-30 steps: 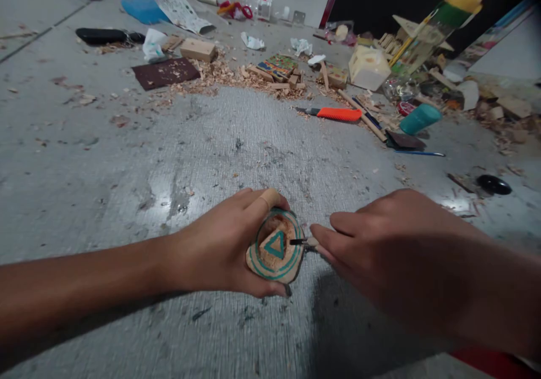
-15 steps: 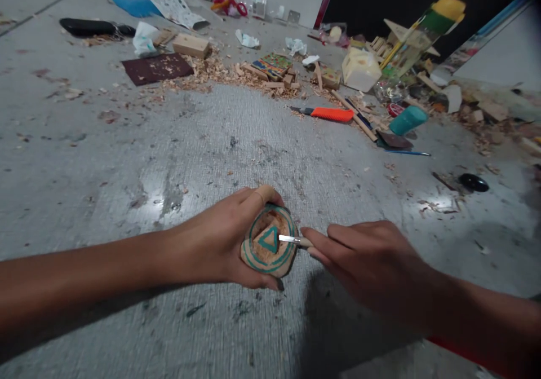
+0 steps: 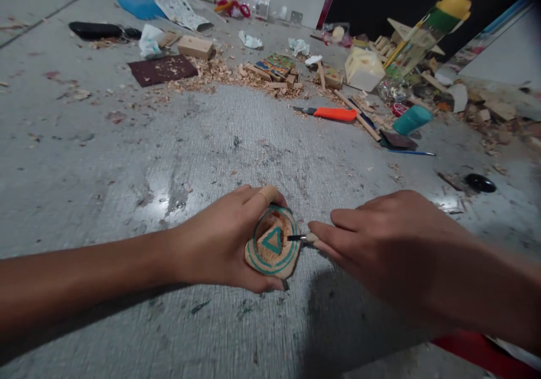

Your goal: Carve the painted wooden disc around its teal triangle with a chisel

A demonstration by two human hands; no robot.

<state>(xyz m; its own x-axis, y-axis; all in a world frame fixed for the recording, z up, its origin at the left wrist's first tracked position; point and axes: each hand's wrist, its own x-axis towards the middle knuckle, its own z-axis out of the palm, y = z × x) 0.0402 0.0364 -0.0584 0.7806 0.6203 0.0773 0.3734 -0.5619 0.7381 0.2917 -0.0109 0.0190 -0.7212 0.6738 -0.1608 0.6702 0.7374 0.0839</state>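
My left hand (image 3: 228,238) grips a small rounded wooden piece (image 3: 276,265) from its left side, thumb below and fingers round the top edge. On its face are green ring lines and a green triangle, with a rough hollow cut around the triangle. My right hand (image 3: 372,249) is closed round the light handle of a carving chisel (image 3: 301,238). The chisel's narrow metal blade points left, its tip over the right part of the hollow. Whether the tip touches the wood, I cannot tell. Most of the handle is hidden in my fingers.
An orange utility knife (image 3: 333,113) lies beyond my hands, beside thin wooden sticks. Farther back are wood shavings (image 3: 215,74), dark red sandpaper (image 3: 163,70) and a wooden block (image 3: 195,47). At right are a teal cylinder (image 3: 413,119) and a black oval object (image 3: 480,183).
The chisel tip has drawn back right from beside the triangle, and its blade now looks dark instead of bright. My right hand has shifted slightly right and up. My left hand still grips the wooden piece.
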